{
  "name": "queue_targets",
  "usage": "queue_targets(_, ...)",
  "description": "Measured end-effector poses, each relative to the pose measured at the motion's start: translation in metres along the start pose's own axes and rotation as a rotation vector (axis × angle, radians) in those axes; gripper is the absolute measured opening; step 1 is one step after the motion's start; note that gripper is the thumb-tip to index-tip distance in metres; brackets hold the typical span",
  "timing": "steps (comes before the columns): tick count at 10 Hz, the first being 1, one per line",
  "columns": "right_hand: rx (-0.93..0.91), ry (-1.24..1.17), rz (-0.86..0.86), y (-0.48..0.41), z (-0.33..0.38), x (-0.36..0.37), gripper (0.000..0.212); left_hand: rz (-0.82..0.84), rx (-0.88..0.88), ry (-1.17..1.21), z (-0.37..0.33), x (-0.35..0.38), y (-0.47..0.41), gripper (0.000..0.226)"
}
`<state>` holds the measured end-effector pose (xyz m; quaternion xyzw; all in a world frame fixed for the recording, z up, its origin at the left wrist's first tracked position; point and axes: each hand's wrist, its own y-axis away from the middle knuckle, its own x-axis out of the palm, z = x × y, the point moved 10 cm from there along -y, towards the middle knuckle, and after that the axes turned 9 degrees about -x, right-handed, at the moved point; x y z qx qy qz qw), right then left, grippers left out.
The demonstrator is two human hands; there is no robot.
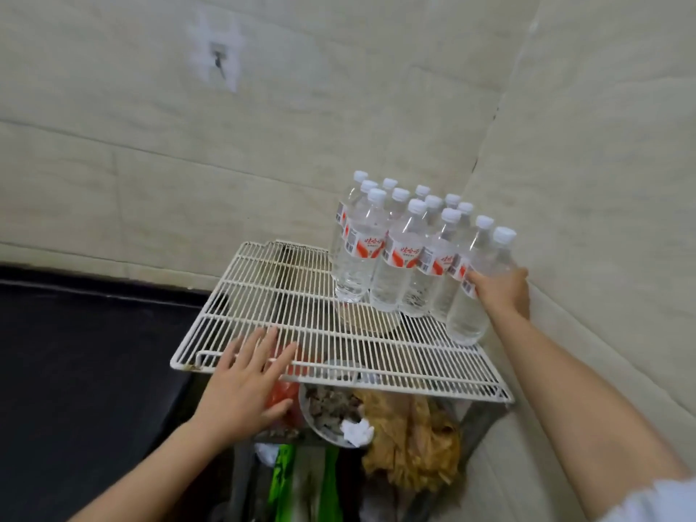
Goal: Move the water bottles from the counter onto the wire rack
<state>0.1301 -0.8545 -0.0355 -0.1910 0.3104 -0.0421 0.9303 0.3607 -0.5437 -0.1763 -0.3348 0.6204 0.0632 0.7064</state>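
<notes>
Both my hands at the rack [263, 295].
Left hand [244, 386] spread flat on its front edge; right hand [502, 292] grips the bottle [474, 295] by the right edge.

A plate [312, 420] of dark food scraps is sitting low down near the middle, and a crumpled white paper [357, 431] is lying on its edge. A yellow-brown plastic bag [414, 442] is bunching up just beside the plate, on the right. A red bag [280, 395] is peeking out on the left of the plate. A green and white packet [284, 480] is poking up at the bottom. Pale wall tiles [188, 175] are filling the back, and a small hook [218, 62] is sticking out high up.
</notes>
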Motion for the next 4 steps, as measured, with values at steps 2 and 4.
queue_targets(2, -0.035, -0.044, 0.079, -0.007, -0.013, 0.009, 0.091, 0.015, -0.069, -0.069, 0.0, 0.001, 0.006, 0.094)
queue_targets(4, -0.095, -0.193, -0.01, 0.022, 0.023, -0.025, 0.073, 0.056, -0.073, -0.096, -0.001, 0.007, 0.009, 0.098)
